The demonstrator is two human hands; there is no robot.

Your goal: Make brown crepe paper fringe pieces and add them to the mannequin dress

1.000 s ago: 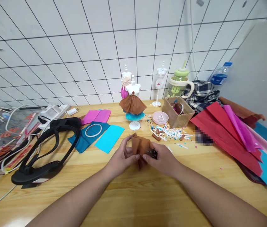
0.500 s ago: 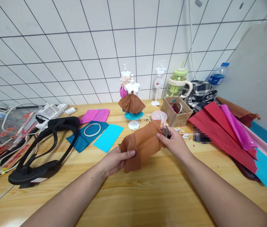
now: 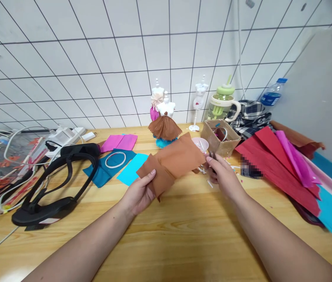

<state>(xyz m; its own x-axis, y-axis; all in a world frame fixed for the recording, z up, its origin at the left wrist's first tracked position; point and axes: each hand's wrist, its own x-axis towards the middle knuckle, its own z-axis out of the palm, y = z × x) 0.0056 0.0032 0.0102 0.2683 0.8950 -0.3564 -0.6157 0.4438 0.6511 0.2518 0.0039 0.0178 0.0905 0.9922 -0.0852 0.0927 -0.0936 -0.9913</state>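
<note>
Brown crepe paper [image 3: 180,156], folded over at its left end, is pinched by my left hand [image 3: 142,192], thumb on top. My right hand [image 3: 221,172] is closed around small dark scissors [image 3: 212,157] beside the paper's right edge; the fingers partly hide them. Behind the paper stands a small white mannequin [image 3: 166,109] in a brown and blue paper skirt [image 3: 165,127]. A light blue sheet [image 3: 132,170] lies left of the paper, near a dark teal piece [image 3: 101,176] with a white ring [image 3: 115,160] on it.
A cardboard box [image 3: 224,147], a pink bowl [image 3: 201,144] and a green-lidded jug [image 3: 223,102] stand at the back right. Coloured paper [image 3: 280,168] is piled on the right. At left lie a black headset [image 3: 48,211], cables and a power strip [image 3: 66,139]. Pink sheets [image 3: 121,142] lie behind.
The brown paper has been raised and turned, and now spreads flatter in front of the mannequin's stand. My right hand with the scissors has shifted slightly right, off the paper's edge.
</note>
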